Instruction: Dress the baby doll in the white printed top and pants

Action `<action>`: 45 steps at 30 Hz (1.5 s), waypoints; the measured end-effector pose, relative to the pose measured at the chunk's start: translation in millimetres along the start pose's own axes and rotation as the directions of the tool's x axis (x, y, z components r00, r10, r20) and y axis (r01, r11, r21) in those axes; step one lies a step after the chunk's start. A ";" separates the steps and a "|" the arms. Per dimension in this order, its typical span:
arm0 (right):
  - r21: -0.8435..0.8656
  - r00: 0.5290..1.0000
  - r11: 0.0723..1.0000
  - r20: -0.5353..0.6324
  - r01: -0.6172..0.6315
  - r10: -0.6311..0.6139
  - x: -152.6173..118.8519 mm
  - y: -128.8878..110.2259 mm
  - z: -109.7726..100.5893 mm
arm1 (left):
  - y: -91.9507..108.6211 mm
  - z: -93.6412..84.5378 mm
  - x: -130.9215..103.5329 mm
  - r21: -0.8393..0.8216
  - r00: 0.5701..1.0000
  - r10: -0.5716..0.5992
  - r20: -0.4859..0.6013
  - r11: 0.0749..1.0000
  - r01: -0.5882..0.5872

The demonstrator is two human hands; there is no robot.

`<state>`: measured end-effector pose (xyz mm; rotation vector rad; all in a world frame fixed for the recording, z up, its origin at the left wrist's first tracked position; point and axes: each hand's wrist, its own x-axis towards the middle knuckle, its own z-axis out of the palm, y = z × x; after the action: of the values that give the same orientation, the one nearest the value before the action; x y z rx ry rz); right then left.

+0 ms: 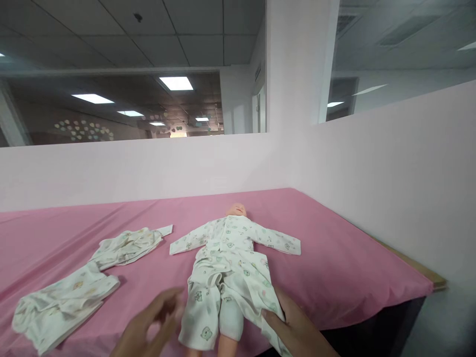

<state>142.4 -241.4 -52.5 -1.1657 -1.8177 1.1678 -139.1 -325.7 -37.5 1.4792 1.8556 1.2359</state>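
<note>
A baby doll (238, 210) lies on its back, head away from me, in a white printed long-sleeved top (230, 233) with both sleeves spread. Matching printed trousers (201, 307) cover its hips and the leg on the left. The other trouser leg is pulled out to the right, baring a plain white part of the doll's leg (231, 320). My right hand (293, 322) grips that loose trouser leg between thumb and fingers. Beside the left trouser leg, my left hand (156, 322) is slightly blurred, thumb and fingers apart, holding nothing.
More white printed baby clothes (67, 302) lie crumpled on the left of the pink-covered table (345, 263). A white wall (148, 171) with windows rises behind it and along the right. The table's edge drops off at the lower right.
</note>
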 end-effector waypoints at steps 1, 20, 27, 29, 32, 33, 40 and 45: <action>-0.006 1.000 1.000 0.028 0.000 0.000 -0.8 -3.7 -0.4 | 14.6 -0.1 16.0 0.075 0.997 0.054 0.059 0.995 -0.058; 0.246 0.991 0.960 -0.027 0.133 -0.130 58.5 -18.2 -14.6 | 85.0 50.5 123.0 0.226 0.665 0.246 0.705 0.812 -0.539; 0.224 0.940 0.943 0.184 0.246 -0.288 80.6 -52.7 -8.3 | 85.4 35.4 110.8 0.072 0.722 0.264 0.640 0.915 -0.398; 0.272 0.931 0.941 0.247 0.200 -0.269 82.2 -53.1 -9.4 | 86.6 26.5 109.4 -0.001 0.700 0.255 0.667 0.940 -0.341; 0.373 0.896 0.916 0.341 0.148 -0.283 84.4 -51.0 -11.9 | 89.7 13.6 110.0 -0.171 0.609 0.247 0.754 0.969 -0.181; 0.403 0.884 0.905 0.363 0.135 -0.294 85.7 -50.6 -12.4 | 90.5 10.0 110.8 -0.209 0.596 0.245 0.764 0.969 -0.130; 0.355 0.865 0.926 0.418 0.126 -0.278 97.7 -68.1 -9.8 | 83.4 -2.3 124.1 -0.234 0.717 0.179 0.674 0.972 -0.022; 0.115 0.868 0.922 0.312 0.369 -0.386 97.5 -103.8 3.4 | 71.5 10.3 131.4 -0.095 0.570 0.120 0.813 0.993 -0.074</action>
<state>69.6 -173.0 49.0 -0.5610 -2.1294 1.2151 -135.2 -198.2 41.2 1.7246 1.0871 0.4342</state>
